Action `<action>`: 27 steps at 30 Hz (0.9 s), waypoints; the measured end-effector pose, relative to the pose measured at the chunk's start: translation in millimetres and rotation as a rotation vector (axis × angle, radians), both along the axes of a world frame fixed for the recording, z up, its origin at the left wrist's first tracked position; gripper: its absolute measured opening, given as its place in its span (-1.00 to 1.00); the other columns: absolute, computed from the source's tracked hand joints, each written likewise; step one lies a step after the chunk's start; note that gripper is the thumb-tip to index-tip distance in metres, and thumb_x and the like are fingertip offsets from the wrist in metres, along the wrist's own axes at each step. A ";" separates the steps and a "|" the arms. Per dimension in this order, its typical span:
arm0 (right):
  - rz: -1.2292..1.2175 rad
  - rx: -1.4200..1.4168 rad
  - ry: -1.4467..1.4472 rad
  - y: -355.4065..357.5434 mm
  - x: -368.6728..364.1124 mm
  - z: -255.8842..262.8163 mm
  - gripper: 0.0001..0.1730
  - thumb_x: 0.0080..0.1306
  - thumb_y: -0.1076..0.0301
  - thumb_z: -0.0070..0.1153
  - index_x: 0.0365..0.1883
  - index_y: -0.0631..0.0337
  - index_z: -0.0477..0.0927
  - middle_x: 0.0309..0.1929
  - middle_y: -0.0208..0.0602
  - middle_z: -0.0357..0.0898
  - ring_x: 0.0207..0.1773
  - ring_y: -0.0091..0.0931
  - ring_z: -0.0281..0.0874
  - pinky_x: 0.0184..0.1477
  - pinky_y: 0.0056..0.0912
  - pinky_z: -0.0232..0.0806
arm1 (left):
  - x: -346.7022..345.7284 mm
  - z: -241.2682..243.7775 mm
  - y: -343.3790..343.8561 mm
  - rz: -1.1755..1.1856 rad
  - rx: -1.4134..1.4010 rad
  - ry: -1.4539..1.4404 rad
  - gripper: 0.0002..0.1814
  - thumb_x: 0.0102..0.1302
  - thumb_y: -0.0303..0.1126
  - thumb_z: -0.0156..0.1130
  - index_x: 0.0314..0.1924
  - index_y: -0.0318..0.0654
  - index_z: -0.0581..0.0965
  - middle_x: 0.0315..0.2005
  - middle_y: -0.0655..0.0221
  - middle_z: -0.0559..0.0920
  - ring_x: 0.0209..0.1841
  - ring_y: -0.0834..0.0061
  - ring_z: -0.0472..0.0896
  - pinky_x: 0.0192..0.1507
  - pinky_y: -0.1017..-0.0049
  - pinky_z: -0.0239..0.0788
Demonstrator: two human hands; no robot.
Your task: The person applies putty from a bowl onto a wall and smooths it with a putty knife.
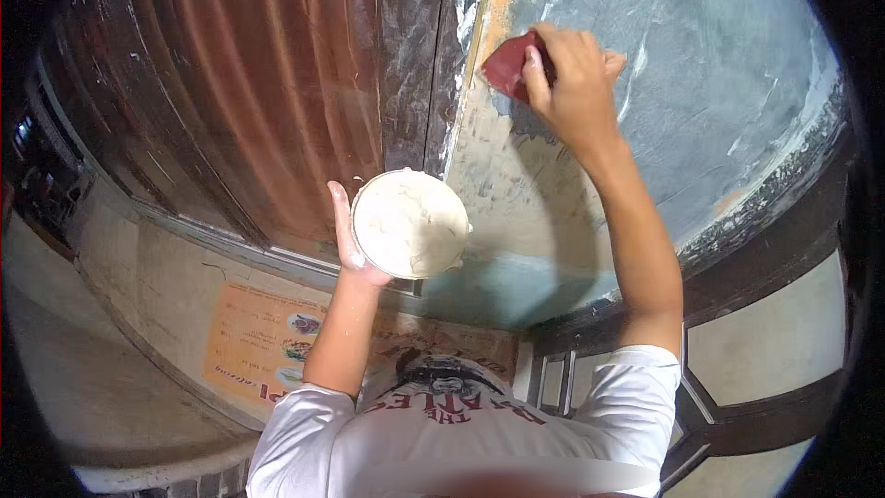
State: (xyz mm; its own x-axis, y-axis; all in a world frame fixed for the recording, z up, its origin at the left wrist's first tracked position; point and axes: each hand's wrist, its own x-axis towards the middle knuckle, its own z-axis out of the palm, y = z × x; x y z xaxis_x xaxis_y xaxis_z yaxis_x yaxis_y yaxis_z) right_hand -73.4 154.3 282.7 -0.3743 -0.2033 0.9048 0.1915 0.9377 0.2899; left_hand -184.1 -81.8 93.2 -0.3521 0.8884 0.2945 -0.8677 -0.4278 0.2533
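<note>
On the palm of my left hand (346, 235) rests a round tub of off-white filler paste (411, 225), its open top facing me; the thumb stands away at the left and the other fingers are hidden beneath. A dark red flat scraper (510, 69) is pinched in my right hand (574, 83), thumb on its face. The scraper's edge meets the plaster wall (664, 76) at the strip beside the wooden frame (411, 48). Around it the wall is blue-grey with white streaks, and beige below.
A brown curtain (256, 83) hangs to the left of the frame. Below, an orange printed sheet (242, 339) bearing food pictures lies on the floor (152, 277). Dark wooden framing with pale panels (767, 332) stands at the lower right.
</note>
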 end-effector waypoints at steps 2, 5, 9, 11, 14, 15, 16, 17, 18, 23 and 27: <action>-0.016 -0.014 0.017 0.4 1.1 4.0 -0.73 0.30 0.27 0.23 -0.03 0.05 0.64 -0.22 -0.47 0.62 -0.13 -0.41 0.48 -0.07 -0.12 0.02 | -0.7 -2.4 -0.3 0.127 -0.150 -0.004 0.14 0.30 0.64 -0.25 0.43 -0.30 0.38 0.35 0.02 0.48 0.31 -0.10 0.50 0.28 -0.27 0.33; -0.023 -0.047 0.007 -2.9 2.4 2.2 -0.73 0.29 0.27 0.24 -0.05 0.06 0.66 -0.20 -0.46 0.65 -0.11 -0.40 0.49 -0.06 -0.11 0.03 | -5.4 -7.2 -3.1 0.127 -0.137 0.024 0.11 0.33 0.62 -0.24 0.41 -0.30 0.40 0.35 0.01 0.48 0.30 -0.09 0.51 0.28 -0.30 0.33; -0.049 -0.066 -0.068 -2.3 -1.0 -10.0 -0.73 0.31 0.25 0.21 -0.04 0.07 0.66 -0.18 -0.44 0.66 -0.09 -0.39 0.50 -0.04 -0.07 0.02 | -5.7 -6.7 -2.2 0.086 -0.065 -0.032 0.09 0.35 0.61 -0.26 0.42 -0.27 0.40 0.35 0.02 0.48 0.30 -0.09 0.51 0.25 -0.36 0.31; -0.021 -0.060 -0.021 -0.4 -4.2 -6.3 -0.74 0.30 0.26 0.22 -0.05 0.07 0.65 -0.18 -0.45 0.66 -0.11 -0.39 0.50 -0.05 -0.08 0.01 | -6.8 -8.0 -2.4 0.079 -0.073 0.009 0.08 0.35 0.61 -0.26 0.43 -0.22 0.40 0.35 0.03 0.49 0.31 -0.10 0.51 0.24 -0.39 0.31; -0.012 -0.066 0.032 0.8 0.5 6.7 -0.74 0.29 0.28 0.23 -0.05 0.08 0.66 -0.18 -0.46 0.66 -0.14 -0.39 0.51 -0.06 -0.10 0.01 | -5.4 -3.6 -3.8 0.089 -0.126 0.026 0.11 0.34 0.61 -0.26 0.42 -0.31 0.40 0.32 0.02 0.51 0.30 -0.05 0.53 0.30 -0.24 0.34; -0.011 -0.078 0.057 1.5 1.2 8.6 -0.74 0.29 0.29 0.24 -0.05 0.08 0.66 -0.18 -0.47 0.67 -0.14 -0.39 0.51 -0.07 -0.11 0.01 | -6.5 -4.1 -4.7 0.091 -0.125 0.026 0.11 0.34 0.61 -0.26 0.42 -0.31 0.40 0.32 0.02 0.51 0.30 -0.05 0.53 0.30 -0.24 0.34; -0.007 -0.079 0.064 3.0 0.8 7.1 -0.74 0.29 0.28 0.24 -0.06 0.09 0.66 -0.18 -0.46 0.67 -0.13 -0.40 0.51 -0.06 -0.11 0.02 | -8.3 -5.2 -5.7 0.048 -0.080 -0.010 0.14 0.31 0.64 -0.26 0.43 -0.29 0.38 0.34 0.00 0.49 0.32 -0.09 0.50 0.29 -0.29 0.31; -0.005 -0.079 0.064 2.3 0.2 3.7 -0.74 0.29 0.28 0.24 -0.06 0.09 0.66 -0.18 -0.46 0.67 -0.13 -0.40 0.51 -0.06 -0.11 0.02 | -9.7 -6.6 -6.1 0.004 -0.034 -0.046 0.17 0.27 0.67 -0.26 0.44 -0.28 0.36 0.36 -0.02 0.46 0.33 -0.14 0.47 0.29 -0.34 0.28; 0.011 -0.062 0.035 0.0 1.0 -1.3 -0.73 0.29 0.28 0.23 -0.05 0.09 0.66 -0.18 -0.45 0.66 -0.12 -0.40 0.51 -0.06 -0.11 0.02 | -8.7 -4.9 -4.7 -0.006 -0.015 -0.080 0.19 0.24 0.70 -0.26 0.44 -0.27 0.36 0.37 -0.04 0.44 0.35 -0.17 0.45 0.28 -0.38 0.27; -0.050 -0.031 -0.050 -2.8 -7.5 -12.9 -0.70 0.31 0.26 0.21 0.01 0.08 0.63 -0.19 -0.44 0.66 -0.11 -0.40 0.50 -0.05 -0.08 0.02 | -8.2 -5.9 -5.7 -0.059 0.017 0.002 0.20 0.23 0.71 -0.27 0.45 -0.24 0.34 0.39 -0.03 0.42 0.34 -0.18 0.44 0.26 -0.42 0.27; -0.002 -0.052 0.072 1.7 -7.1 6.9 -0.73 0.31 0.27 0.23 -0.04 0.09 0.64 -0.22 -0.42 0.66 -0.13 -0.39 0.50 -0.05 -0.13 0.03 | -6.3 -2.1 -7.8 0.041 -0.056 0.028 0.15 0.29 0.65 -0.24 0.45 -0.27 0.36 0.34 0.02 0.49 0.31 -0.13 0.50 0.27 -0.34 0.31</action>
State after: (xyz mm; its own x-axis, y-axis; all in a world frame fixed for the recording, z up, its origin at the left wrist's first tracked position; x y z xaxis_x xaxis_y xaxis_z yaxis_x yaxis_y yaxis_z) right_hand -80.5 155.9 289.6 -0.3084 -0.1546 0.9386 0.2120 0.9507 0.2262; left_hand -190.5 -89.6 91.1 -0.3811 0.8887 0.2549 -0.8419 -0.4475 0.3016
